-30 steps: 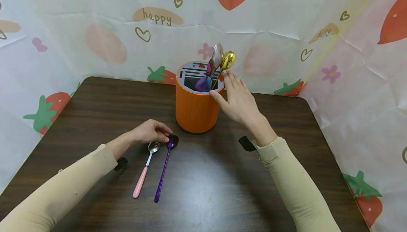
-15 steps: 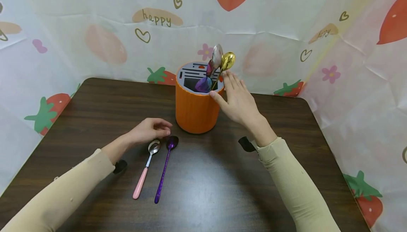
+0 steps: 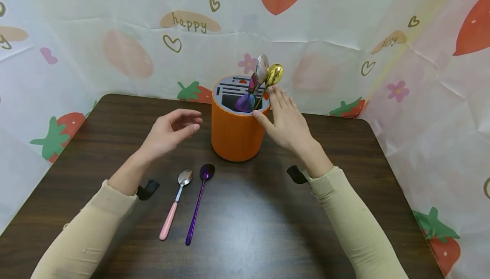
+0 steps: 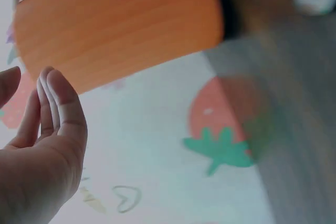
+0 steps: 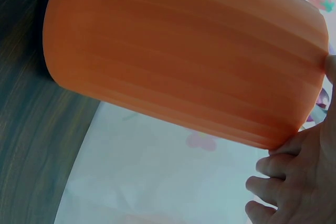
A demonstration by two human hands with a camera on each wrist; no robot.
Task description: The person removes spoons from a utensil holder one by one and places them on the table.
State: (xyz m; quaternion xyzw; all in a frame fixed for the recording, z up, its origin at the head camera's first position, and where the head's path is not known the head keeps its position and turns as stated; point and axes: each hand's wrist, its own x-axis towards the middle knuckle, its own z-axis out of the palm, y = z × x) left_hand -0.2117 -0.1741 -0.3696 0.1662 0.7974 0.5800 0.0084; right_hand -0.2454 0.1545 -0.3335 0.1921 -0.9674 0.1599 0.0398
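An orange utensil holder [image 3: 237,138] with a grey slotted top stands toward the back of the table. Several spoons lean in it: a gold spoon [image 3: 274,75], a silver spoon [image 3: 262,67] and purple-blue ones. My right hand [image 3: 288,121] rests its straight fingers and thumb on the holder's right rim; the right wrist view shows them at the edge. My left hand [image 3: 168,134] hovers left of the holder, fingers loosely bent, holding nothing. Below it on the table lie a pink-handled spoon [image 3: 174,209] and a purple spoon [image 3: 198,204], side by side, bowls pointing away from me.
The dark wood-grain table [image 3: 268,228] reaches back to a patterned cloth backdrop [image 3: 325,15] with strawberries and hearts. The cloth also hangs along both sides. A black band [image 3: 148,189] shows at my left wrist, another dark piece [image 3: 296,174] at my right.
My left hand has moved up and away from the purple spoon's bowl, toward the holder's left side, its fingers spreading. The right hand and both table spoons have stayed put.
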